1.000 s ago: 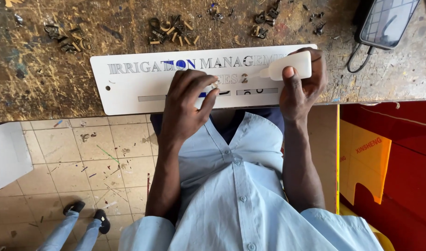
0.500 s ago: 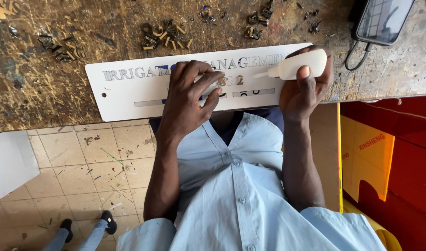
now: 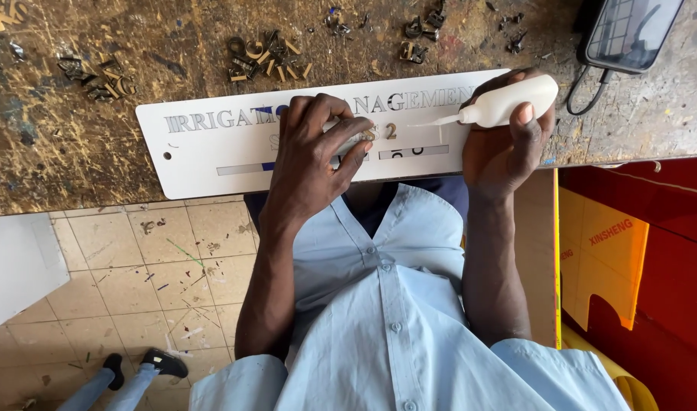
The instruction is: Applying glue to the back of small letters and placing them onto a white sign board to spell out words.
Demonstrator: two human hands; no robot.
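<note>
A long white sign plate [image 3: 204,156] with cut-out lettering lies on a worn wooden workbench [image 3: 67,171]. My left hand [image 3: 314,164] rests flat on the middle of the plate, fingertips pressing on a small letter piece. My right hand [image 3: 504,141] grips a white glue bottle [image 3: 508,103] held sideways, its thin nozzle pointing left over the plate's right part, close to my left fingertips.
Heaps of small metal letters [image 3: 261,61] lie on the bench behind the plate, more of them [image 3: 93,76] at the left. A phone on a cable [image 3: 630,30] sits at the far right. Red and orange boards [image 3: 615,266] stand to my right. Another person's feet [image 3: 147,365] are on the tiled floor.
The glue bottle has swung down from upright to lying sideways, nozzle toward my left hand. My left hand stayed on the plate with small finger shifts.
</note>
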